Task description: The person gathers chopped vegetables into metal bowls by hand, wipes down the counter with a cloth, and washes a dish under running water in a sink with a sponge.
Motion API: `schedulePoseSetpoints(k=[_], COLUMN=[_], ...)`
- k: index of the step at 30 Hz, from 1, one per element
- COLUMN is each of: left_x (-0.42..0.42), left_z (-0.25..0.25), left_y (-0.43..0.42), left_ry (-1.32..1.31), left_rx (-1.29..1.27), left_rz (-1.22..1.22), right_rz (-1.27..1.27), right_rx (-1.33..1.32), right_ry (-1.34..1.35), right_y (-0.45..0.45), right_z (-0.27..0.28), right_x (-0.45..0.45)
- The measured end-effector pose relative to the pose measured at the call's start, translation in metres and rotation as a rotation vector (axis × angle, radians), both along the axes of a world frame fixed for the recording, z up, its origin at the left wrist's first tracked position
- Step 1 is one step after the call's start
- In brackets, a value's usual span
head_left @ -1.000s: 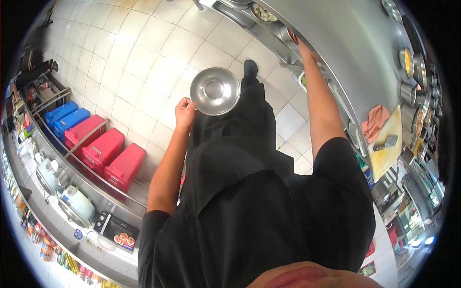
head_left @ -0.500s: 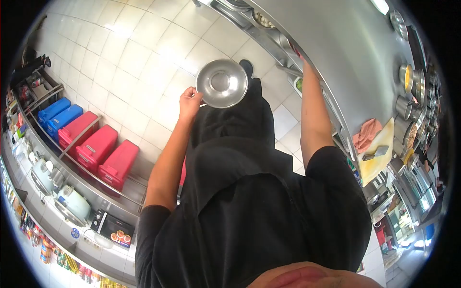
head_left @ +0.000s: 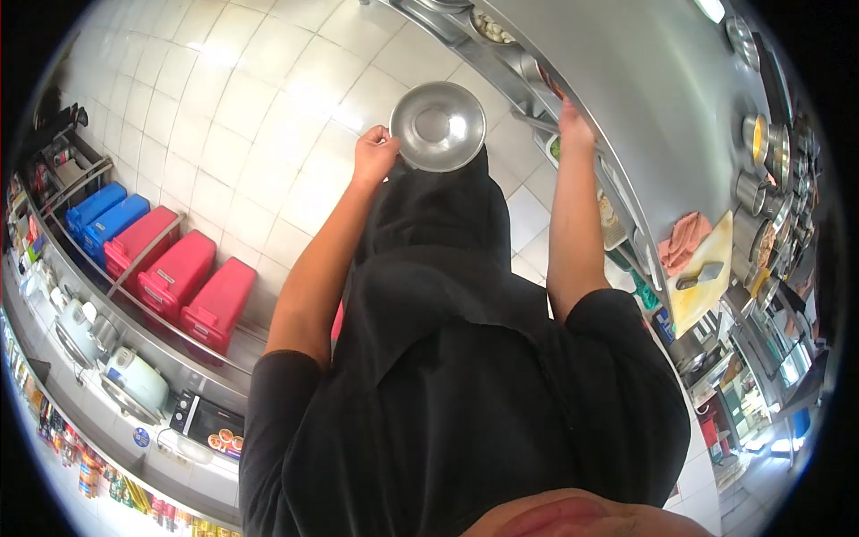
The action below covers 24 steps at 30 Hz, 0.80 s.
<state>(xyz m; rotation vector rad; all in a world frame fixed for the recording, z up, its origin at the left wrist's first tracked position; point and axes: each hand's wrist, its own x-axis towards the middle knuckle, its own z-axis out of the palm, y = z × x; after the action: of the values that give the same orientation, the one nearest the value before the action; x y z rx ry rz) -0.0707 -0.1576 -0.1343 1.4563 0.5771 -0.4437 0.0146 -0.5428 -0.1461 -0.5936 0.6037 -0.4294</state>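
Note:
A shiny steel bowl is held out over the floor in front of my dark apron. My left hand pinches its rim on the left side, and nothing shows inside it. On the other side, my right hand reaches to the edge of the steel counter. Its fingers are partly hidden there, so their grip is unclear. Just beyond them, a metal container with something reddish sits under the counter edge. Close below that hand is a container with green food.
A container of white pieces stands farther along the under-counter shelf. On the counter are a cutting board with a broad blade and a pinkish cloth. Red bins and blue bins line the left.
My left hand has carried the bowl to the right and farther forward. More of my right hand shows at the counter edge, along with more of the containers beneath it.

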Motion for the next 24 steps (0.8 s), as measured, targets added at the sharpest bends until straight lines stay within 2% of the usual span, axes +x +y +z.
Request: schedulePoseSetpoints(k=[2, 5, 8, 11, 14, 15, 19, 22, 24], left_x=[0.004, 0.005, 0.001, -0.002, -0.008, -0.011, -0.020, -0.026, -0.027], left_z=[0.004, 0.003, 0.007, 0.006, 0.024, 0.028, 0.056, 0.066, 0.072], left_y=[-0.002, 0.001, 0.006, 0.016, 0.027, 0.033, 0.058, 0.077, 0.087], left_ry=[0.024, 0.032, 0.024, 0.005, -0.017, -0.032, -0.069, -0.123, -0.126], left_rx=[-0.005, -0.015, -0.009, -0.004, -0.037, -0.056, -0.062, -0.092, -0.097], left_rz=[0.019, 0.001, 0.015, 0.026, 0.064, 0.081, 0.156, 0.226, 0.229], right_rz=[0.174, 0.304, 0.578, 0.972, 1.132, 1.132, 1.064, 1.025, 1.040], right_rx=[0.107, 0.042, 0.001, -0.501, -1.182, -1.364, -1.702, -1.781, -1.740], right_ry=[-0.063, 0.143, 0.148, 0.240, 0.204, 0.161, 0.002, -0.057, -0.083], right_y=[0.011, 0.053, 0.119, 0.186, 0.218, 0.228, 0.252, 0.265, 0.275], right_z=[-0.009, -0.028, 0.015, 0.038, 0.020, 0.042, 0.079, 0.112, 0.123], right_x=[-0.019, -0.048, -0.064, -0.067, -0.065, -0.061, -0.052, -0.049, -0.049])
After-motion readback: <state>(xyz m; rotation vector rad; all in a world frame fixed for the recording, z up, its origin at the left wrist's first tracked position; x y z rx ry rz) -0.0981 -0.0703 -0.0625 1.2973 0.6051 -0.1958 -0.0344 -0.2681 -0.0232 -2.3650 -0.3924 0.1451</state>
